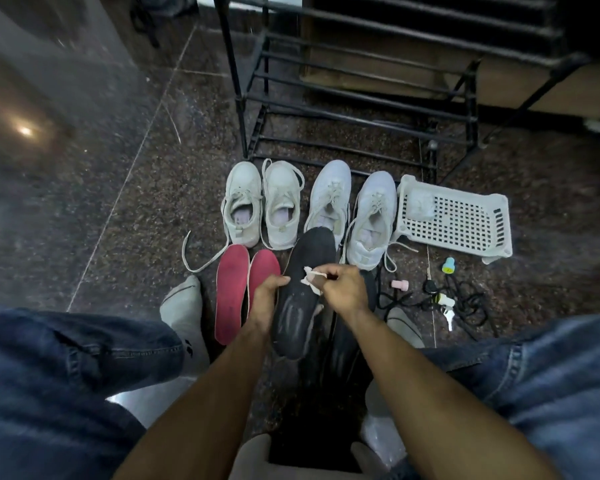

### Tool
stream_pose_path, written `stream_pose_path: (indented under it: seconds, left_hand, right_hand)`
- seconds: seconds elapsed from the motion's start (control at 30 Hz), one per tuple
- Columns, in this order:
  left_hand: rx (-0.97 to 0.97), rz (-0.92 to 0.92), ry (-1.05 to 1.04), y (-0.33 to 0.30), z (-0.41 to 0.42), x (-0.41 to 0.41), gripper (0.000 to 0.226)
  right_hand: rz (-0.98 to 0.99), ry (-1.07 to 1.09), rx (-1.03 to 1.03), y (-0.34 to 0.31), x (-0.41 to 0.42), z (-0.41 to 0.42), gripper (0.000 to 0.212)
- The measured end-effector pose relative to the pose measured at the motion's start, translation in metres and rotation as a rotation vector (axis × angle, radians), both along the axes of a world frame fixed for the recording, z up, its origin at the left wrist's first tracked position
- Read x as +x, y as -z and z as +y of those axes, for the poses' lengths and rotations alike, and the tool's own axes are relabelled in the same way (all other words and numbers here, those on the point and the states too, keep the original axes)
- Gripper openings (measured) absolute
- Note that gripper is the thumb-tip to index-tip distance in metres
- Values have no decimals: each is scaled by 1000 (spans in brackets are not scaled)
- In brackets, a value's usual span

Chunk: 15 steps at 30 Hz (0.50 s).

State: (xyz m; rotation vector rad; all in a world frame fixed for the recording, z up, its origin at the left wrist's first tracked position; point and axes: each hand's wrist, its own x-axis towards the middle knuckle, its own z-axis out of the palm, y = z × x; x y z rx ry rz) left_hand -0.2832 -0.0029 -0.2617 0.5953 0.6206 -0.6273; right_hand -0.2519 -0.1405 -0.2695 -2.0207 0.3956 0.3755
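A black shoe rack point(234, 81) stood at the far side, with a white basket point(454, 220) on the floor to the right and four white shoes point(245, 202) in a row. Near the middle, the left hand point(265, 296) gripped the left edge of a black insole point(302, 306), just right of two red insoles point(231, 292). The right hand point(343, 289) pinched a white cloth point(312, 273) against the black insole.

The left hand point(265, 296) holds a dark insole point(303, 292) by its edge; the right hand point(343, 287) pinches a white wipe point(311, 276) against it, above red insoles point(231, 292).
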Motion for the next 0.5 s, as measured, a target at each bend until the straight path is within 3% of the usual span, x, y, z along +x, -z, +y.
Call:
stream_pose_path:
  seconds: [0.2, 0.33, 0.5]
  left_hand:
    - [-88, -73, -87, -21, -9, 3, 33]
    - [-133, -117, -149, -39, -11, 10, 40]
    - [-177, -127, -107, -53, -18, 14, 48]
  right_hand:
    - [-138, -372, -322, -50, -2, 2, 23]
    - [-173, -634, -410, -81, 2, 2, 30]
    - [-306, -606, -561, -116, 2, 7, 19]
